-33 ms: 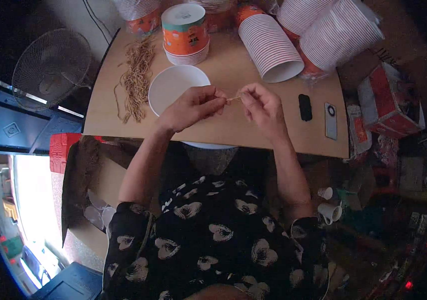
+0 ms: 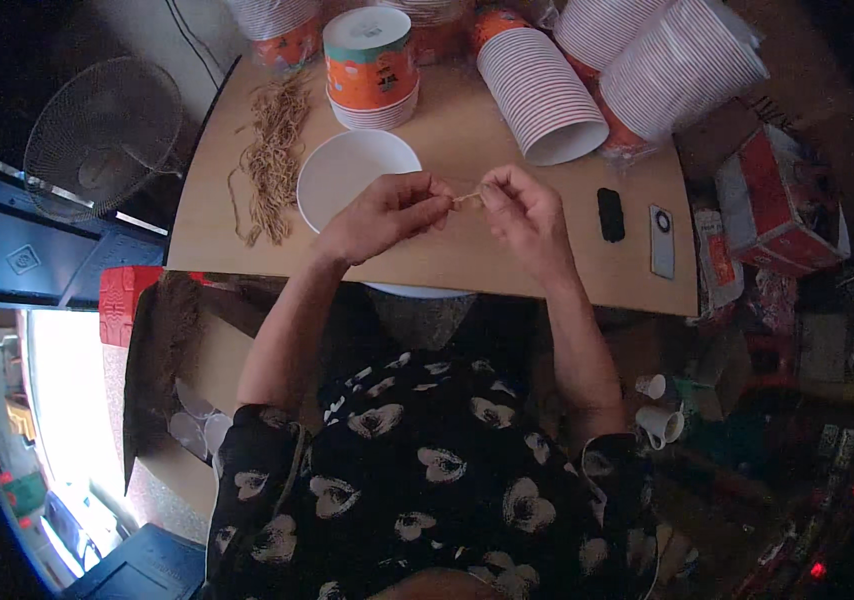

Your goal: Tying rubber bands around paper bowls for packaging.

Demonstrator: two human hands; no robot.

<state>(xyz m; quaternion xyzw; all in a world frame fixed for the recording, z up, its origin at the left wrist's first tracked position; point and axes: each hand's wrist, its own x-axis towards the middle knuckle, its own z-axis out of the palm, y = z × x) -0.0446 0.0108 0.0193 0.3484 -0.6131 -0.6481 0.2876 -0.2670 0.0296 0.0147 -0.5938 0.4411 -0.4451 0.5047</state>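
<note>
My left hand and my right hand are raised over the near middle of the table, fingers pinched. A short, thin tan string stretches between their fingertips, one end in each pinch. Behind the left hand, partly covered by it, is a round white bowl. Farther left lies a loose heap of similar tan strings.
A stack of orange paper tubs stands upside down on the table. Nested tubs lie on their side, near plastic-wrapped stacks. At right are a dark phone-like object and a pale phone.
</note>
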